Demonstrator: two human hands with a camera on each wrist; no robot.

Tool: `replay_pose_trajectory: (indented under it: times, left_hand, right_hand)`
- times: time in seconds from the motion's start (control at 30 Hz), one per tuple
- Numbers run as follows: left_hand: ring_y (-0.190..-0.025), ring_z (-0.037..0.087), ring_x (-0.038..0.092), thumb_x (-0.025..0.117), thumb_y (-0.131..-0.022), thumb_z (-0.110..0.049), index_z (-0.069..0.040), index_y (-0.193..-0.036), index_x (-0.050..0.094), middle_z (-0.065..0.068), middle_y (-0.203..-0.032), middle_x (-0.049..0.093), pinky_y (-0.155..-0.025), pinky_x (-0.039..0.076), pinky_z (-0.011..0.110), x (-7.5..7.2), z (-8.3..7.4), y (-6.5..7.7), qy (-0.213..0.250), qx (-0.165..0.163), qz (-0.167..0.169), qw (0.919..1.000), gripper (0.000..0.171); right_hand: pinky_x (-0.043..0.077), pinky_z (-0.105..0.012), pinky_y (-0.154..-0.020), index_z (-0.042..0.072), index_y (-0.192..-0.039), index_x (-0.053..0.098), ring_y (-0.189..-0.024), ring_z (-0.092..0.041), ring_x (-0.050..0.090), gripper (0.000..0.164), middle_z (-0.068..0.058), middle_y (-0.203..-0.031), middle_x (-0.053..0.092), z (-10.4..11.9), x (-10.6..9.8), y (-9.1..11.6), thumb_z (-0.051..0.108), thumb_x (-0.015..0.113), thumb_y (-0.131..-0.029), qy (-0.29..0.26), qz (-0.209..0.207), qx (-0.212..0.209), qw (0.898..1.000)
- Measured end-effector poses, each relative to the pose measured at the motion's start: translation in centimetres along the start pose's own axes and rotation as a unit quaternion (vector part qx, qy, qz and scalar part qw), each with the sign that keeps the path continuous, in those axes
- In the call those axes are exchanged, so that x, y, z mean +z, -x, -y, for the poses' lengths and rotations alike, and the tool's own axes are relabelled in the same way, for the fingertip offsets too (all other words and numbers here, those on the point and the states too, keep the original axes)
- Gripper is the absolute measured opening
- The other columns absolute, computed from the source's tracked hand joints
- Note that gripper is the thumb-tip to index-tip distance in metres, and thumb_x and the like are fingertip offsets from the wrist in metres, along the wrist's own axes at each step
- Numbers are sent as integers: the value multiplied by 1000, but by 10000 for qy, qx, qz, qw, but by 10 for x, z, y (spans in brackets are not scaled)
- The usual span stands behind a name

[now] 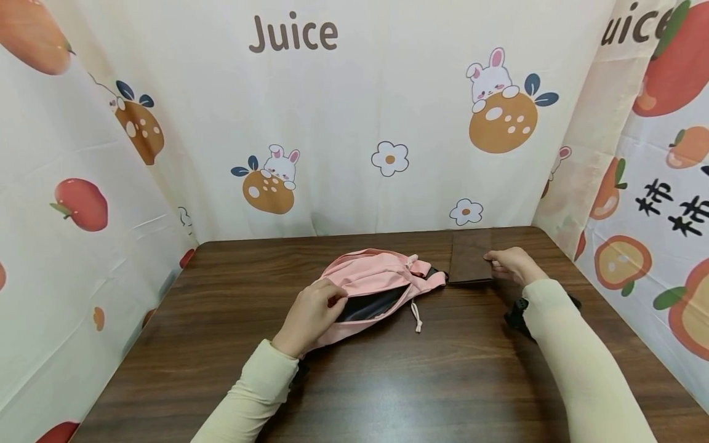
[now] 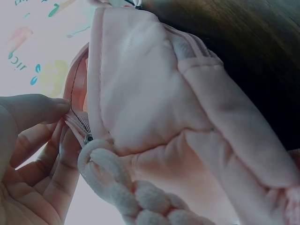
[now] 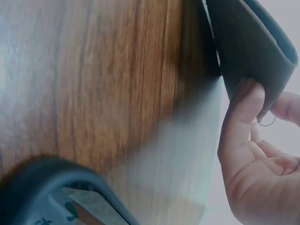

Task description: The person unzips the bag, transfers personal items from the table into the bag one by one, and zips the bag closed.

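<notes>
A pink waist bag point(image 1: 373, 275) lies on the wooden table, its long side slanting up to the right. My left hand point(image 1: 314, 312) is at its near left end. In the left wrist view, thumb and fingers pinch the zippered edge point(image 2: 75, 101) of an opening, beside a small zipper pull point(image 2: 88, 138) and a thick braided cord point(image 2: 145, 199). Right of the bag, near the table's back, is a dark brown bifold wallet point(image 1: 469, 257). My right hand point(image 1: 514, 264) pinches its right edge between thumb and fingers; the wallet's folded side point(image 3: 262, 44) shows in the right wrist view.
Printed curtains point(image 1: 343, 123) rise behind the table point(image 1: 399, 381) and along both sides. A white cord end point(image 1: 417, 317) hangs from the bag's right part onto the tabletop. Dark wrist gear point(image 1: 517, 317) sits under the right sleeve.
</notes>
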State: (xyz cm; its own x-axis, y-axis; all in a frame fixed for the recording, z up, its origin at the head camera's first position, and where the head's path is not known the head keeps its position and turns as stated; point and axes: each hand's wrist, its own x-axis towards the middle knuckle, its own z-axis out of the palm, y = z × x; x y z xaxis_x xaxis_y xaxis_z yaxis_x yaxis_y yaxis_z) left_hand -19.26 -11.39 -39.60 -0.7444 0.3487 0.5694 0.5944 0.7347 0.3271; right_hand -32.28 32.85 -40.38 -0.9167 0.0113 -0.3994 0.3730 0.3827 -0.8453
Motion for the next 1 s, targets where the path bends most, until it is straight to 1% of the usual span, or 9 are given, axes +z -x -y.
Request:
replay_pose_trajectory:
  times: [0.17, 0.33, 0.4, 0.5, 0.63, 0.73, 0.87, 0.93, 1.0]
  left_hand:
    - [-71, 8, 56, 75, -81, -5, -11, -83, 74, -1, -79, 65, -65, 51, 26, 0, -1, 0, 19, -40, 24, 10000, 6]
    - [-71, 8, 57, 75, -81, -5, -11, -83, 74, -1, -79, 66, -65, 51, 26, 0, -2, -1, 72, -49, 20, 10000, 6]
    - [-70, 9, 57, 75, -81, -5, -11, -82, 74, 0, -79, 66, -65, 51, 25, 0, -3, -1, 99, -59, 20, 9999, 6]
    - [-70, 9, 57, 75, -81, -5, -11, -82, 74, -1, -78, 66, -64, 51, 25, 1, -3, -1, 98, -66, 10, 9999, 7]
    - [-70, 9, 57, 75, -81, -5, -12, -81, 73, -1, -78, 66, -64, 51, 25, 2, -3, -1, 86, -65, -19, 9999, 7]
    - [-70, 9, 57, 75, -81, -5, -12, -81, 73, -1, -78, 65, -63, 50, 25, 2, -3, -1, 88, -59, -38, 9999, 7]
    - [-69, 8, 56, 75, -80, -5, -12, -81, 73, -1, -77, 65, -63, 50, 25, 2, -3, -1, 47, -55, -47, 10000, 7]
    - [-69, 8, 56, 75, -80, -5, -12, -81, 73, -2, -77, 65, -63, 50, 25, 2, -3, -1, 25, -58, -52, 10000, 7]
    - [-69, 8, 55, 75, -80, -5, -12, -80, 73, -2, -77, 65, -63, 50, 25, 3, -3, -1, 21, -62, -59, 10000, 7]
  right_hand:
    - [55, -18, -73, -11, -135, 38, -70, 2, 58, 49, 7, -85, 53, -1, 0, 4, 17, 52, -98, -309, 101, -41, 9995]
    - [55, -17, -71, -17, -141, 29, -67, 3, 58, 57, 7, -83, 53, -2, 1, 10, 14, 51, -98, -460, 9, -187, 9988]
    - [55, -17, -70, -18, -140, 30, -65, 3, 59, 57, 8, -79, 54, -1, 1, 13, 13, 51, -98, -553, -40, -264, 9981]
    - [55, -16, -69, -17, -139, 32, -65, 4, 59, 55, 10, -78, 55, 3, 0, 19, 14, 52, -98, -577, -51, -383, 9976]
    - [55, -16, -73, -16, -141, 32, -70, 4, 59, 56, 11, -82, 55, 7, 0, 28, 17, 51, -100, -503, 70, -553, 9972]
    - [55, -17, -74, -17, -142, 30, -73, 6, 60, 58, 14, -84, 56, 10, 3, 36, 19, 50, -101, -441, 174, -705, 9964]
    - [55, -17, -73, -20, -143, 24, -75, 7, 61, 64, 18, -84, 58, 13, 10, 50, 20, 52, -100, -492, 335, -902, 9941]
    - [55, -17, -72, -17, -140, 31, -76, 6, 61, 59, 19, -86, 59, 14, 15, 57, 20, 54, -100, -523, 423, -973, 9930]
    - [55, -18, -71, -9, -130, 47, -75, 4, 60, 44, 17, -85, 60, 14, 20, 65, 20, 56, -99, -601, 493, -989, 9921]
